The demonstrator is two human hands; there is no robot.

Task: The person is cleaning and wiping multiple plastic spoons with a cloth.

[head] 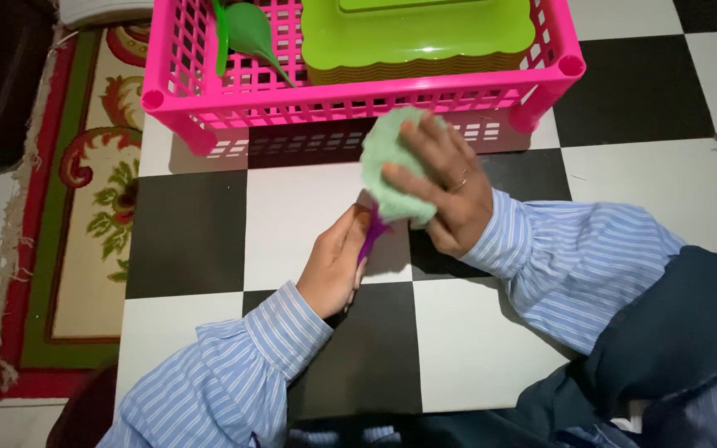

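My left hand (335, 264) grips the handle of a purple utensil (371, 236) over the black and white checkered floor; only a short stretch of the handle shows. My right hand (446, 187) holds a light green fluffy cloth (387, 170) wrapped around the utensil's upper end, which is hidden inside the cloth. A ring sits on one finger of the right hand. Both arms wear blue striped sleeves.
A pink slatted plastic basket (350, 104) stands just beyond the hands, holding stacked green trays (417, 41) and a green spoon-like utensil (255, 33). A patterned red and cream rug (85, 191) lies to the left. My dark trouser leg (674, 332) fills the lower right.
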